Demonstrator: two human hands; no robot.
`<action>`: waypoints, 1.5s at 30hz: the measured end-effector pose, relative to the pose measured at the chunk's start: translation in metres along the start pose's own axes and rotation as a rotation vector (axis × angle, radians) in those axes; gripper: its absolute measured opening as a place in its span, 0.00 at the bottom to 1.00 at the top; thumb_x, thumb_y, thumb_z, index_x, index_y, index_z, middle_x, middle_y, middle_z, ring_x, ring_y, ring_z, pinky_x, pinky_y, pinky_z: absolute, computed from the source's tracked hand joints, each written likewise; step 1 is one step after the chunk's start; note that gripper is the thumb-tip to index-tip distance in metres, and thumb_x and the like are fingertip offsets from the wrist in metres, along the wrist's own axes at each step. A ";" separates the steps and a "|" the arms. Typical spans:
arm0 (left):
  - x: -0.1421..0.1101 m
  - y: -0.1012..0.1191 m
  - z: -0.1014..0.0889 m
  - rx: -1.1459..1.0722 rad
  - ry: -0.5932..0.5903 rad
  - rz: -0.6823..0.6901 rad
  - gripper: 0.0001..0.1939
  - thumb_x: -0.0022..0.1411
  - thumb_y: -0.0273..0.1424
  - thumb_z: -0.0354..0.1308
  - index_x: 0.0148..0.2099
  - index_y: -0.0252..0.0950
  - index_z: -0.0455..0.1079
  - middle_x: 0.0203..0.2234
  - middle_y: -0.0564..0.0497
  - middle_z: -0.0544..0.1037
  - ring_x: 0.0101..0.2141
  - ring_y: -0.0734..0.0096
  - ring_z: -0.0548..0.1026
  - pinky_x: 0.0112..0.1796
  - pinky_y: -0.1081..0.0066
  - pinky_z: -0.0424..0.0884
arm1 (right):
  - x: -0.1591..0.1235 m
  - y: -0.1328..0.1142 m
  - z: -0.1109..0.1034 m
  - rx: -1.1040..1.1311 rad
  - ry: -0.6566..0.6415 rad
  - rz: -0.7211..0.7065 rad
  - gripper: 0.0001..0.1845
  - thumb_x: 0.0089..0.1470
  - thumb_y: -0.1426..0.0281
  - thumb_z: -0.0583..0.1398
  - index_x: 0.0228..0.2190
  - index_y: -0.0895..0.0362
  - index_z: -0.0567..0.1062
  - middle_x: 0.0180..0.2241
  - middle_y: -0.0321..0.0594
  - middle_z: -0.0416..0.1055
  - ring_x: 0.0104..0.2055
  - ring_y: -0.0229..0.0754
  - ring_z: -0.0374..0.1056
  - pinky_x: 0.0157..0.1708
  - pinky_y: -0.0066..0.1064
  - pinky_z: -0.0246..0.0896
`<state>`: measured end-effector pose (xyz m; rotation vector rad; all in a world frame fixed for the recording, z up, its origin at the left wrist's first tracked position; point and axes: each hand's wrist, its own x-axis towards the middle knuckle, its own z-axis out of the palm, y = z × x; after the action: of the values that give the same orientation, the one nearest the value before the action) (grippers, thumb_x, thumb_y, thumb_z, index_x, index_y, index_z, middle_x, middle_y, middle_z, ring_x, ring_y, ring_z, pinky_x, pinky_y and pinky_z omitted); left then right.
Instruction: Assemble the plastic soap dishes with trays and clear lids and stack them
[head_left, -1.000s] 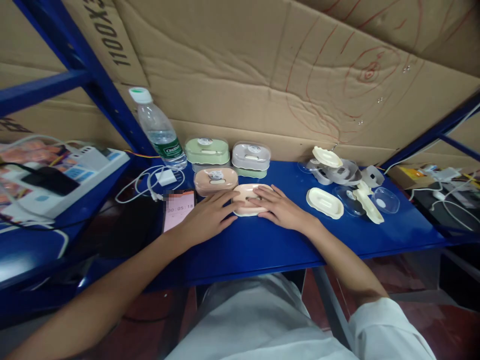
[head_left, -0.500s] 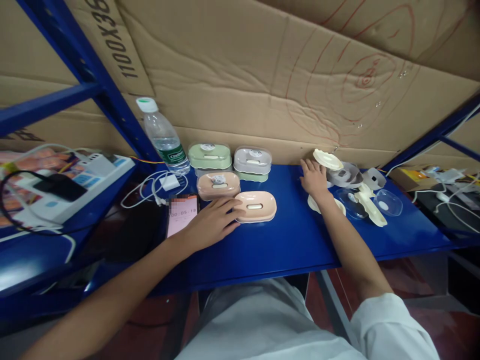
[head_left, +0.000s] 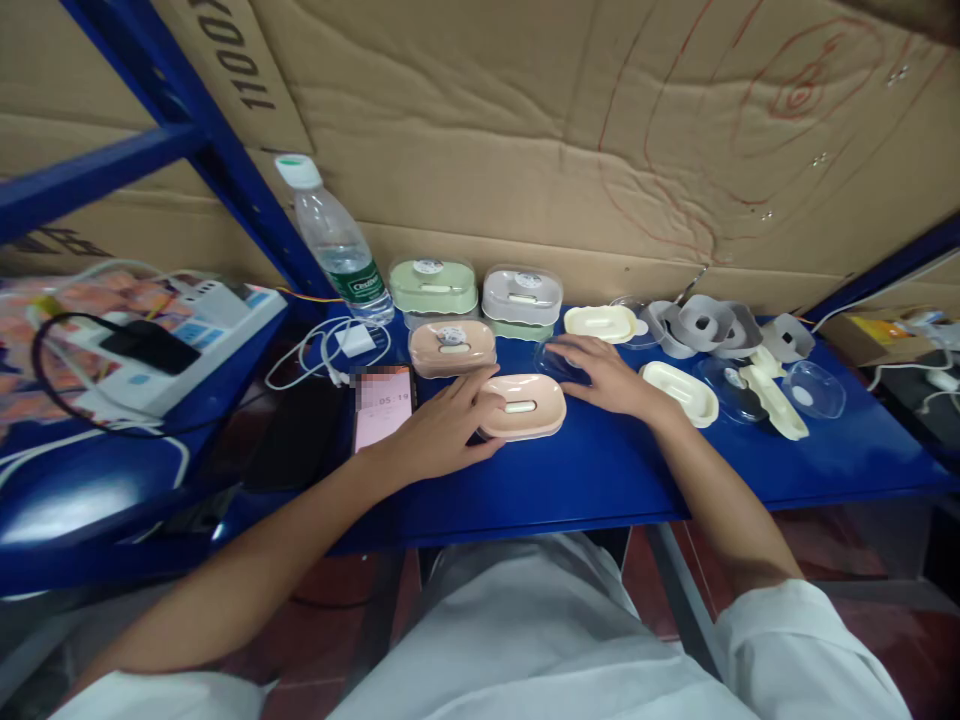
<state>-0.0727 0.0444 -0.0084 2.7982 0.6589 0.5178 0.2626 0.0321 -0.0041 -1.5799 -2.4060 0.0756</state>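
Note:
A pink soap box (head_left: 540,415) with a pale slotted insert sits on the blue table, no clear cover on it. My left hand (head_left: 450,425) grips its left end, thumb and fingers at the rim. Just behind the box, my right hand (head_left: 600,372) is closed on a clear plastic lid (head_left: 551,358), mostly hidden by the fingers. Covered soap boxes stand behind: a pink one (head_left: 452,350), a green one (head_left: 433,288) and a grey one (head_left: 521,295), the latter two stacked on others. Cream trays (head_left: 679,392) lie right of my right hand.
A water bottle (head_left: 337,245), a white cable (head_left: 300,350) and a phone (head_left: 382,410) showing a timer are at the left. Grey box parts (head_left: 705,322) and clear lids (head_left: 814,390) lie at the right. A cardboard wall (head_left: 465,130) closes the back.
My right hand has come left from the grey parts, bringing the clear lid close to the pink box. A cream tray now lies flat at the back. My left hand stays at the box.

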 end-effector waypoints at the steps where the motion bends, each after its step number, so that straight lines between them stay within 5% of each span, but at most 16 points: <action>1: 0.000 0.000 0.000 -0.013 -0.008 -0.017 0.16 0.71 0.35 0.62 0.57 0.37 0.70 0.70 0.35 0.64 0.71 0.41 0.63 0.66 0.46 0.69 | -0.003 0.003 -0.002 0.023 -0.036 -0.015 0.37 0.67 0.52 0.61 0.72 0.49 0.65 0.73 0.49 0.61 0.74 0.62 0.57 0.70 0.58 0.54; 5: -0.001 -0.002 0.004 -0.076 -0.034 -0.091 0.25 0.70 0.37 0.63 0.65 0.38 0.65 0.69 0.36 0.66 0.70 0.41 0.66 0.66 0.45 0.68 | -0.013 0.028 -0.012 0.054 -0.118 0.087 0.47 0.58 0.46 0.68 0.72 0.44 0.63 0.74 0.49 0.60 0.76 0.69 0.52 0.70 0.69 0.47; 9: 0.000 -0.005 0.006 -0.173 0.004 -0.140 0.35 0.67 0.40 0.68 0.71 0.38 0.60 0.69 0.36 0.68 0.69 0.43 0.68 0.67 0.48 0.67 | -0.015 0.034 -0.021 0.093 -0.049 0.090 0.36 0.62 0.46 0.65 0.65 0.47 0.73 0.65 0.48 0.73 0.68 0.66 0.67 0.69 0.67 0.50; 13: 0.001 -0.005 0.004 -0.260 0.002 -0.179 0.37 0.66 0.40 0.69 0.71 0.40 0.60 0.67 0.38 0.70 0.67 0.42 0.71 0.65 0.48 0.69 | -0.014 0.018 -0.030 0.127 0.020 0.046 0.27 0.66 0.48 0.62 0.58 0.49 0.78 0.55 0.46 0.81 0.60 0.61 0.75 0.68 0.63 0.52; 17: 0.002 -0.008 0.008 -0.309 0.028 -0.174 0.41 0.65 0.38 0.70 0.73 0.40 0.56 0.70 0.36 0.67 0.69 0.42 0.68 0.67 0.47 0.66 | -0.012 -0.002 -0.037 0.246 -0.006 -0.074 0.23 0.67 0.51 0.63 0.56 0.51 0.80 0.50 0.46 0.83 0.51 0.54 0.79 0.58 0.48 0.68; 22: 0.002 -0.013 0.017 -0.347 0.101 -0.168 0.48 0.64 0.38 0.72 0.76 0.40 0.49 0.73 0.33 0.61 0.72 0.42 0.62 0.70 0.45 0.62 | -0.013 -0.027 -0.032 0.428 -0.029 -0.293 0.20 0.69 0.59 0.63 0.59 0.48 0.78 0.59 0.46 0.78 0.60 0.50 0.75 0.61 0.44 0.69; 29: 0.002 -0.013 0.017 -0.406 0.108 -0.160 0.49 0.65 0.43 0.71 0.78 0.43 0.48 0.75 0.36 0.60 0.73 0.43 0.61 0.71 0.45 0.61 | -0.015 -0.047 -0.021 0.459 -0.089 -0.266 0.28 0.68 0.63 0.65 0.66 0.45 0.72 0.72 0.47 0.62 0.75 0.53 0.59 0.71 0.50 0.60; 33: 0.001 -0.014 0.018 -0.418 0.131 -0.159 0.48 0.65 0.41 0.72 0.78 0.44 0.49 0.75 0.37 0.60 0.73 0.43 0.60 0.71 0.44 0.60 | -0.016 -0.046 -0.022 0.416 -0.083 -0.319 0.27 0.68 0.65 0.64 0.66 0.44 0.73 0.72 0.44 0.63 0.76 0.53 0.56 0.74 0.54 0.54; 39: 0.001 -0.016 0.021 -0.446 0.153 -0.133 0.46 0.67 0.41 0.70 0.78 0.46 0.50 0.74 0.38 0.62 0.72 0.43 0.63 0.71 0.43 0.60 | -0.016 -0.043 -0.018 0.384 -0.058 -0.281 0.31 0.65 0.66 0.66 0.67 0.47 0.72 0.70 0.49 0.66 0.71 0.55 0.64 0.69 0.52 0.63; 45: 0.002 -0.018 0.019 -0.398 0.110 -0.087 0.45 0.69 0.41 0.69 0.78 0.45 0.50 0.74 0.38 0.62 0.73 0.43 0.61 0.71 0.44 0.59 | -0.016 -0.063 -0.020 0.259 -0.003 -0.337 0.27 0.64 0.70 0.64 0.63 0.49 0.74 0.71 0.48 0.64 0.74 0.57 0.58 0.71 0.57 0.59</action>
<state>-0.0707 0.0586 -0.0299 2.3729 0.6181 0.7037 0.2173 -0.0101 0.0239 -1.0522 -2.5081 0.3101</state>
